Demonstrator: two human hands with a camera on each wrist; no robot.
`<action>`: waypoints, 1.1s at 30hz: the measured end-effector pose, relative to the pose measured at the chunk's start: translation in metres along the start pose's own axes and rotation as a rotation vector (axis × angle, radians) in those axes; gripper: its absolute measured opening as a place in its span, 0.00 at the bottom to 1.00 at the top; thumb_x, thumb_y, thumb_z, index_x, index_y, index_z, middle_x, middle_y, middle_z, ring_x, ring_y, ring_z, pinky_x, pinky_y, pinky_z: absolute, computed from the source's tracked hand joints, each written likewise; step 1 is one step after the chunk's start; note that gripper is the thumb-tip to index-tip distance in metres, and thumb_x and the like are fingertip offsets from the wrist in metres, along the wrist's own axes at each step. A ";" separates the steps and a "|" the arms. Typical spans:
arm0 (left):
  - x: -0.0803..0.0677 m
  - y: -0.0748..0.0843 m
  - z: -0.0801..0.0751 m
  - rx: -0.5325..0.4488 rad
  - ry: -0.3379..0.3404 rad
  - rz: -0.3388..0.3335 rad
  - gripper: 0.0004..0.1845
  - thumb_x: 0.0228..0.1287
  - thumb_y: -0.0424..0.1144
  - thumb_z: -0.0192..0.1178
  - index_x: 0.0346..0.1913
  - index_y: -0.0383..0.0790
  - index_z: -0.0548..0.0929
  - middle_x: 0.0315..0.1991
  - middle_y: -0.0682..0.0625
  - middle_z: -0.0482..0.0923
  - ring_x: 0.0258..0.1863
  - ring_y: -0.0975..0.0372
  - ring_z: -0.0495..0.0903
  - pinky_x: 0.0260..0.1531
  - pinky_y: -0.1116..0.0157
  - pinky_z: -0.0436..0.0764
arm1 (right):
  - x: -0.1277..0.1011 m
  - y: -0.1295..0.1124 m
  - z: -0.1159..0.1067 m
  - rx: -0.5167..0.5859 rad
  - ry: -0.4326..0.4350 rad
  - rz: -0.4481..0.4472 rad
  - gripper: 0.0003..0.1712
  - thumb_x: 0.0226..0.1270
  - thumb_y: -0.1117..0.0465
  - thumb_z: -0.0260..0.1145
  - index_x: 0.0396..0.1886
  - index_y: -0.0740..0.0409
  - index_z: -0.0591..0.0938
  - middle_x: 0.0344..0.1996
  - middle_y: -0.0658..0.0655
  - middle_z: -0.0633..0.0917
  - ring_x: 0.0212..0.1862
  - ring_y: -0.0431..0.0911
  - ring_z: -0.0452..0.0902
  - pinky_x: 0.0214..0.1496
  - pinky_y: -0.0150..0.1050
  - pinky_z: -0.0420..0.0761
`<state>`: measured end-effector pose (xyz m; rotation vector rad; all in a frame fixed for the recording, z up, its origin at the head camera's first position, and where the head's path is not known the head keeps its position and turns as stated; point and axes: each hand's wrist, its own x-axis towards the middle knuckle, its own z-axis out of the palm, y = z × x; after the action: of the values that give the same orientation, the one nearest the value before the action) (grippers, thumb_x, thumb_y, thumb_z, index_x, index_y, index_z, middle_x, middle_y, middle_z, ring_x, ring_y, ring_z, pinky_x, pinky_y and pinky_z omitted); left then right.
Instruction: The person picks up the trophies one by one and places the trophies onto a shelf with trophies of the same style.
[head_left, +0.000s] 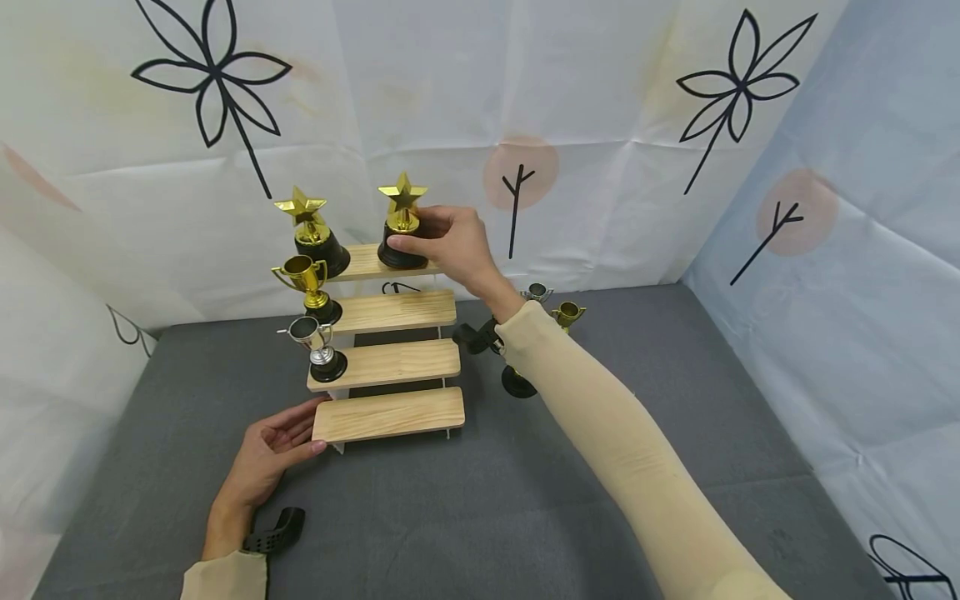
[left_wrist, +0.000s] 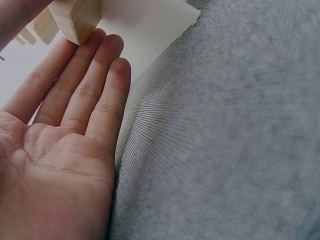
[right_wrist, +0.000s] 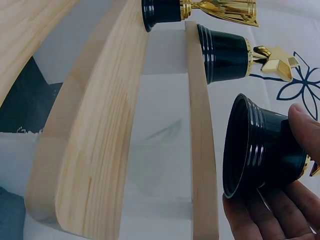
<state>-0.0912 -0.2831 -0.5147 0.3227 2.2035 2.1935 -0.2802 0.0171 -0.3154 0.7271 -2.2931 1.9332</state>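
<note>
My right hand (head_left: 459, 246) grips the black base of a gold star trophy (head_left: 402, 225) at the right part of the top step. In the right wrist view this trophy's hollow base (right_wrist: 260, 145) appears apart from the step's edge, thumb on one side and fingers on the other. My left hand (head_left: 266, 454) is at the left end of the lowest step (head_left: 390, 414) of a wooden tiered stand, its straight fingers (left_wrist: 95, 75) touching the wood. Another star trophy (head_left: 318, 237) stands on the top step's left end. Below it stand a gold cup trophy (head_left: 309, 283) and a silver cup trophy (head_left: 318, 348), one per step.
Right of the stand, partly hidden by my right forearm, are a silver cup (head_left: 537, 292), a gold cup (head_left: 567, 314) and a black trophy base (head_left: 517, 383). Grey cloth (head_left: 465, 517) covers the table. A printed white curtain (head_left: 600, 167) hangs close behind the stand.
</note>
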 end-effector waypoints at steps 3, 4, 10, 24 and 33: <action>0.000 0.000 0.000 0.005 0.000 0.001 0.37 0.55 0.14 0.67 0.68 0.14 0.64 0.61 0.60 0.79 0.59 0.69 0.79 0.58 0.71 0.79 | 0.001 0.001 0.003 -0.021 0.001 0.016 0.29 0.57 0.60 0.80 0.59 0.64 0.84 0.48 0.60 0.89 0.48 0.44 0.87 0.50 0.33 0.86; 0.000 0.000 0.000 0.005 0.000 0.001 0.37 0.55 0.14 0.67 0.68 0.14 0.64 0.61 0.60 0.79 0.59 0.69 0.79 0.58 0.71 0.79 | 0.001 0.001 0.004 -0.027 0.002 0.024 0.29 0.57 0.60 0.80 0.58 0.64 0.84 0.47 0.59 0.89 0.48 0.44 0.87 0.50 0.33 0.86; 0.000 0.000 0.000 0.004 0.003 0.000 0.37 0.55 0.14 0.67 0.68 0.14 0.64 0.61 0.60 0.79 0.59 0.68 0.79 0.58 0.70 0.79 | 0.003 0.001 0.010 -0.067 0.003 0.071 0.29 0.56 0.57 0.81 0.57 0.62 0.85 0.46 0.57 0.89 0.48 0.43 0.87 0.50 0.33 0.86; 0.000 0.000 0.000 -0.007 -0.003 0.000 0.37 0.55 0.14 0.67 0.68 0.14 0.64 0.61 0.60 0.79 0.60 0.68 0.79 0.58 0.71 0.79 | 0.004 0.001 0.019 -0.113 0.014 0.063 0.30 0.56 0.55 0.81 0.58 0.60 0.85 0.46 0.56 0.89 0.46 0.41 0.87 0.48 0.31 0.86; 0.000 0.000 0.000 -0.014 -0.001 -0.005 0.37 0.55 0.14 0.66 0.68 0.15 0.64 0.61 0.60 0.79 0.60 0.68 0.79 0.58 0.70 0.79 | 0.004 0.000 0.028 -0.198 0.021 0.064 0.32 0.56 0.53 0.81 0.60 0.59 0.84 0.45 0.54 0.90 0.44 0.37 0.86 0.45 0.28 0.84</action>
<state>-0.0909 -0.2831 -0.5150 0.3170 2.1846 2.2049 -0.2768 -0.0104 -0.3199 0.6168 -2.4774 1.6956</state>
